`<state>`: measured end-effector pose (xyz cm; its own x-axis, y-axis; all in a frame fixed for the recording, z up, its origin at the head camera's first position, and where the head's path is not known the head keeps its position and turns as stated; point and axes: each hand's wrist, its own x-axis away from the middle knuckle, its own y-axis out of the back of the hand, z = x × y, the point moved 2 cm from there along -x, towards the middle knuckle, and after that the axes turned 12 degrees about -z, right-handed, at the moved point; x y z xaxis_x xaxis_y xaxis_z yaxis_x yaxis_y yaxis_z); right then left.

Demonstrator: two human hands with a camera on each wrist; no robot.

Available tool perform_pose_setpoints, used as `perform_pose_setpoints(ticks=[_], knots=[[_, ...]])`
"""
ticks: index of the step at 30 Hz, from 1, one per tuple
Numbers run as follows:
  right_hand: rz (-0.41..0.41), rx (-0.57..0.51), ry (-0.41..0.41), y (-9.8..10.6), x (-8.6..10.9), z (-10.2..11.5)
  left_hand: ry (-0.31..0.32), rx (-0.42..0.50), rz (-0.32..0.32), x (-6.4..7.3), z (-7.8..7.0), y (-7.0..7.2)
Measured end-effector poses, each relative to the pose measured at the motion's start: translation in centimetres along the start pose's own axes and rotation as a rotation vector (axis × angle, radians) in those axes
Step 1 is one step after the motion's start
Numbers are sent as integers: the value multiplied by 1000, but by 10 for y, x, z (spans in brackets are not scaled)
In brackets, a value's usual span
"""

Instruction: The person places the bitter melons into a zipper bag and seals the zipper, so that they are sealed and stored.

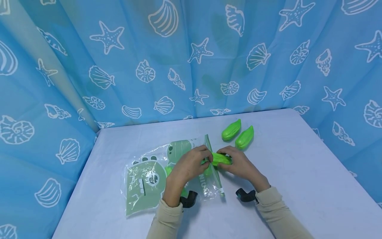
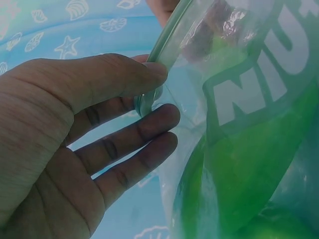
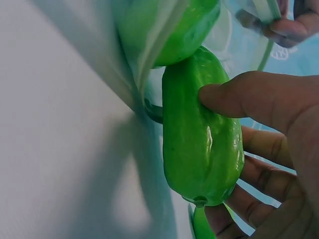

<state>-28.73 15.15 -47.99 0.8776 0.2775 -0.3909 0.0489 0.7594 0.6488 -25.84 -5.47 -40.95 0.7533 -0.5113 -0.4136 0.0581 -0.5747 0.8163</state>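
Note:
A clear zip bag with green cartoon print lies on the table, its mouth toward the right. My left hand pinches the rim of that mouth between thumb and forefinger; in the left wrist view the other fingers stay apart from it. In my right hand is a bright green, ridged, papaya-like fruit, held by thumb and fingers. Its far end reaches into the bag's mouth and meets another green fruit inside. More green shapes show through the plastic.
Two similar green fruits, a left one and a right one, lie behind my right hand. The white-covered table meets a blue shell-patterned curtain. Black wrist devices sit below both hands.

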Motion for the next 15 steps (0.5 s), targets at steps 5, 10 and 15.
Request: perform_pose_setpoints(ticks=[5,10,15], knots=[[-5,-8,5,-6,2,2,4,-13,6,0,0,-1],[-4,-3,0,-10,3,2,3,-29,15,-1,-1,-2],[-8,1,-3,-11,3,5,5,-33,15,-2,-1,-3]])
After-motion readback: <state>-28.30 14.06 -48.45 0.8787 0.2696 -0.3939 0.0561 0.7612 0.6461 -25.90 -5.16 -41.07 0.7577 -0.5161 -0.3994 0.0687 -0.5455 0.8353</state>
